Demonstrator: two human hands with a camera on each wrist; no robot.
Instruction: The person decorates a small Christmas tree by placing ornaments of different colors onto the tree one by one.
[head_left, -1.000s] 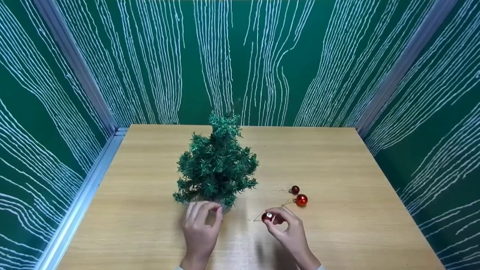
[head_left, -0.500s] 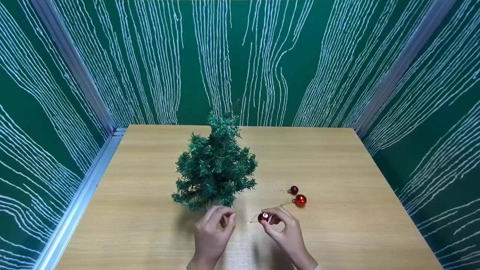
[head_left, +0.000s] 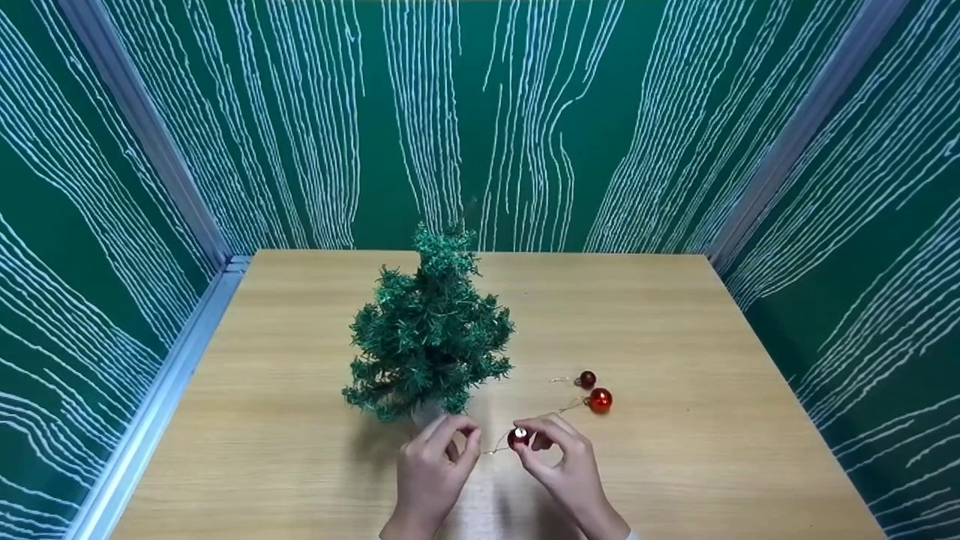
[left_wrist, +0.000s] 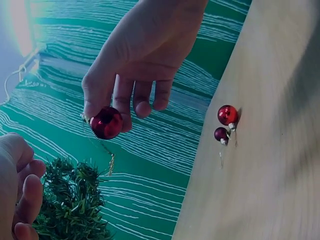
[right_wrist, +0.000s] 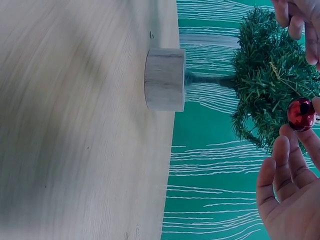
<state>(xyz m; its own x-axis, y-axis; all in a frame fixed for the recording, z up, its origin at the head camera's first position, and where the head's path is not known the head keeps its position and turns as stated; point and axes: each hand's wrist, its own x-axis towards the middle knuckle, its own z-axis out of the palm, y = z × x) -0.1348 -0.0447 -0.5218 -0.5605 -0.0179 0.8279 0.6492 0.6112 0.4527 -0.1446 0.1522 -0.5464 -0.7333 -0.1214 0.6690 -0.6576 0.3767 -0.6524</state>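
Note:
My right hand (head_left: pixel 566 465) pinches a shiny dark red Christmas bauble (head_left: pixel 517 438) between thumb and fingertips. From the bauble's cap a thin gold hanging loop (left_wrist: pixel 111 162) trails free toward the left hand. My left hand (head_left: pixel 435 469) hovers just left of that loop, fingers loosely curled and apparently holding nothing. Right behind the left hand stands a small green artificial Christmas tree (head_left: pixel 435 322), upright. Its round wood-look base (right_wrist: pixel 165 80) shows in the right wrist view.
Two more baubles lie to the right on the wooden table (head_left: pixel 675 337): a bright red bauble (head_left: pixel 600 400) and a smaller dark red bauble (head_left: pixel 587 379), both with gold loops. Green walls with white wavy lines enclose the table at the back and sides.
My left hand has moved right, from in front of the tree toward the bauble's loop. The right hand, keeping its pinch on the bauble, has shifted slightly left.

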